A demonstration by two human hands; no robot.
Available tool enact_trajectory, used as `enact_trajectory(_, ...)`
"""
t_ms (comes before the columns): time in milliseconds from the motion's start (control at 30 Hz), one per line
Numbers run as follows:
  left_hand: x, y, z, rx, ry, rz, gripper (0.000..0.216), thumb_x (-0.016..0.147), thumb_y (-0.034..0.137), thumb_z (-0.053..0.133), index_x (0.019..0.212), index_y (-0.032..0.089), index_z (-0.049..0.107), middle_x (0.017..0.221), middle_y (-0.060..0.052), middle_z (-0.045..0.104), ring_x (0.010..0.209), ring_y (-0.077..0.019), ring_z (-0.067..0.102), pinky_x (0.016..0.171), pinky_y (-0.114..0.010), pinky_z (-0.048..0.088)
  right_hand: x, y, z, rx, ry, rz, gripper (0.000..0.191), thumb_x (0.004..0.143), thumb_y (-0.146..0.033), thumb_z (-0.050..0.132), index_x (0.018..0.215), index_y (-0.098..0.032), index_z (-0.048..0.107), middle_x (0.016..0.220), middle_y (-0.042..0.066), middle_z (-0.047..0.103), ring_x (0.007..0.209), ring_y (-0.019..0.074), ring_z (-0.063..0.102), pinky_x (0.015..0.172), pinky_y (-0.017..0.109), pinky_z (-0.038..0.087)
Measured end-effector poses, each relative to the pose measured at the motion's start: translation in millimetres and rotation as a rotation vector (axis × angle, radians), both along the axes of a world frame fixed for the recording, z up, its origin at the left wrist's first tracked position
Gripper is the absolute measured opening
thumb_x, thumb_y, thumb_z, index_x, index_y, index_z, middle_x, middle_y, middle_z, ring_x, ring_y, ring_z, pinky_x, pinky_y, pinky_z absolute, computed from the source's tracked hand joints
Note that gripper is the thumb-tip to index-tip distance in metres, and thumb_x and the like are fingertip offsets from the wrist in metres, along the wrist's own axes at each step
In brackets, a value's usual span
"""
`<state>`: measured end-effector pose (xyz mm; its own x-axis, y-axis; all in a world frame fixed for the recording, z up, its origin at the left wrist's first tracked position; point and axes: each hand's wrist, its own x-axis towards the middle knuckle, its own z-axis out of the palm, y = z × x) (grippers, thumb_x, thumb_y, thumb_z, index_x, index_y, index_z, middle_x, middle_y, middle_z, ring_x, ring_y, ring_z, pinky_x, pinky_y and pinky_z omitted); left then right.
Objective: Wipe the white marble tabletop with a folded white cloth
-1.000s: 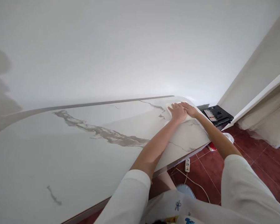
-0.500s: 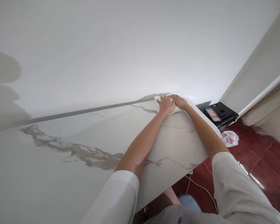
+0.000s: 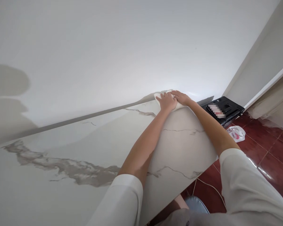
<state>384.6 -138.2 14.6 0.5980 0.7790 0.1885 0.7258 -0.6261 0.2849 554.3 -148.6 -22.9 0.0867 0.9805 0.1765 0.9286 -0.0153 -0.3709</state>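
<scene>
A folded white cloth [image 3: 180, 106] lies at the far right corner of the marble-patterned tabletop [image 3: 179, 147], by the wall. My left hand [image 3: 167, 102] presses on the cloth's left part, its fingers bent over it. Beside it, my right hand [image 3: 181, 98] holds the right part of the same cloth, with its fingertips close to the left hand's. Both arms stretch far forward over the table. Much of the cloth is hidden under the hands.
The white wall [image 3: 122, 50] runs along the table's back edge. Past the right end stands a black case [image 3: 230, 108] with a phone-like item, partly blurred, on top. A plastic bag [image 3: 237, 133] lies on the red tiled floor. A cable [image 3: 212, 185] and a blue-grey seat [image 3: 196, 204] are below.
My view has tilted slightly, so the table's left side appears lower and the case farther right. Both hands stay on the cloth at the far corner, with only a slight shift.
</scene>
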Motion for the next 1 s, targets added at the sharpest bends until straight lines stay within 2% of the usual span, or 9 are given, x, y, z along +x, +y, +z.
enact_trajectory(167,-3.3,-8.6,-0.1,0.002,-0.009,-0.01,0.053,0.096,0.034,0.026,0.142,0.016,0.045,0.149,-0.016,0.046,0.14,-0.0328,0.035,0.116,-0.058,0.022,-9.9,-14.9,6.9,-0.036,-0.031,-0.044,0.058,0.095,-0.032,0.027,0.152,-0.024,0.039,0.16,-0.004,0.032,0.15,0.0258,0.023,0.123,0.05,0.023)
enact_trajectory(300,-5.8,-26.8,-1.6,0.015,-0.03,-0.008,0.053,0.096,0.035,0.025,0.14,0.014,0.047,0.148,-0.017,0.047,0.139,-0.033,0.036,0.115,-0.058,0.023,-13.0,-34.5,7.2,-0.047,-0.063,-0.048,0.058,0.096,-0.031,0.025,0.152,-0.025,0.039,0.16,-0.005,0.034,0.15,0.0234,0.024,0.124,0.048,0.021)
enact_trajectory(700,-22.6,-115.7,1.9,0.004,0.009,-0.012,0.057,0.097,0.033,0.027,0.146,0.01,0.041,0.152,-0.018,0.041,0.141,-0.0344,0.032,0.115,-0.059,0.024,-14.7,-119.6,0.7,0.024,-0.066,0.088,0.058,0.101,-0.047,0.021,0.151,-0.025,0.04,0.158,-0.003,0.037,0.149,0.021,0.028,0.127,0.045,0.016)
enact_trajectory(1000,-41.8,-171.5,5.7,-0.024,0.022,-0.043,0.058,0.098,0.035,0.027,0.149,0.009,0.038,0.156,-0.018,0.037,0.143,-0.0347,0.028,0.116,-0.061,0.023,-31.7,-182.4,2.5,0.085,-0.079,0.136,0.059,0.101,-0.052,0.021,0.15,-0.026,0.042,0.156,0.0,0.042,0.147,0.0223,0.033,0.126,0.05,0.021)
